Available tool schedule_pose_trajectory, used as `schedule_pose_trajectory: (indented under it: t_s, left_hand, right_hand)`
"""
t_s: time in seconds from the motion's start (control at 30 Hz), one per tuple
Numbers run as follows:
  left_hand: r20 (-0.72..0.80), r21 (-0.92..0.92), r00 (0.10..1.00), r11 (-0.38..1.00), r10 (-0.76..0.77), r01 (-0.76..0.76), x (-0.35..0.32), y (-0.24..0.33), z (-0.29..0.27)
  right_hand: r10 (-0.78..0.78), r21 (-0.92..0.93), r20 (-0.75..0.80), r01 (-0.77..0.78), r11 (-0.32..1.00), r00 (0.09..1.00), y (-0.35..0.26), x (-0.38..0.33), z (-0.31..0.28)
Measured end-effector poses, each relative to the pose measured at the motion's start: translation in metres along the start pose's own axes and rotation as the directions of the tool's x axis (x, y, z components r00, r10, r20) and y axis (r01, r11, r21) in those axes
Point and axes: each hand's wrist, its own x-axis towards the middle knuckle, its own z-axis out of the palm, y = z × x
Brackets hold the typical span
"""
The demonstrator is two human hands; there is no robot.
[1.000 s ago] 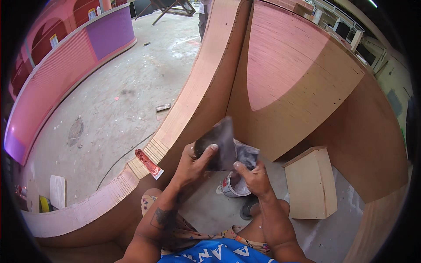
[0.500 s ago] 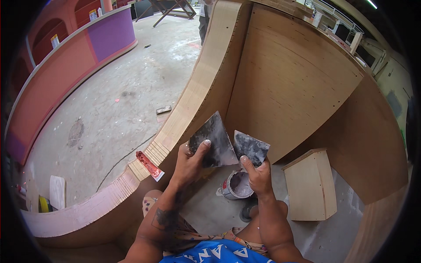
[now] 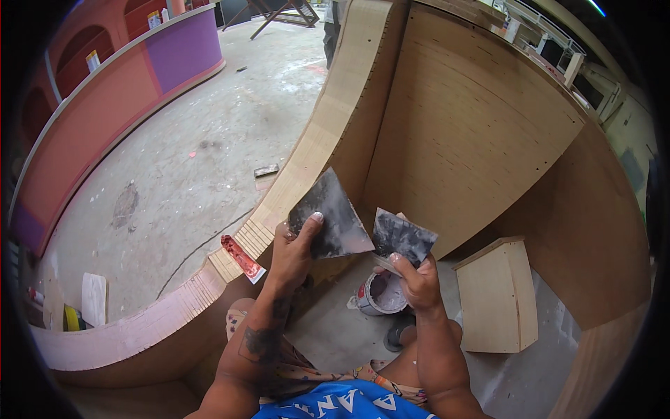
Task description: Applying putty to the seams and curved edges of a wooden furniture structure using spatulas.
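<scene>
Left hand (image 3: 289, 253) pinches a large smeared plate (image 3: 333, 218), thumb on top, seemingly to steady it; at three o'clock, right hand (image 3: 421, 281) pinches a smaller plate (image 3: 403, 234). Paste bucket (image 3: 366, 302) at five o'clock, probably for easy reach; red tube (image 3: 241, 257) at nine.

Large white capital letters across blue shirt (image 3: 342, 403) at lower edge; line partly cut off, full wording not readable. Bucket (image 3: 364, 302): red marking on side, too small to read. Red tube (image 3: 241, 255): any print too small to tell.
</scene>
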Motion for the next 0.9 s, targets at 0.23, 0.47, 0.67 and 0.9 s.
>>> schedule_pose_trajectory:
  t_s: [0.23, 0.47, 0.67, 0.9]
  left_hand:
    - [0.057, -0.063, 0.998, 0.998, -0.004, 0.008, -0.006, -0.008, 0.01]
    - [0.031, -0.057, 0.999, 0.998, 0.013, -0.011, -0.009, -0.009, 0.018]
    - [0.008, -0.021, 0.998, 0.998, 0.056, -0.056, -0.01, -0.009, 0.02]
    - [0.084, 0.118, 0.991, 0.987, 0.1, -0.11, -0.009, -0.012, 0.012]
  right_hand:
    - [-0.079, 0.08, 0.123, 0.07, 0.994, 0.989, 0.003, 0.0, 0.007]
    - [-0.128, -0.215, -0.082, 0.107, 0.971, 0.988, 0.023, 0.003, 0.002]
    - [0.007, -0.141, -0.042, -0.013, 0.99, 0.999, 0.008, 0.0, 0.006]
    - [0.052, -0.281, -0.001, -0.05, 0.958, 0.999, -0.013, -0.004, 0.02]
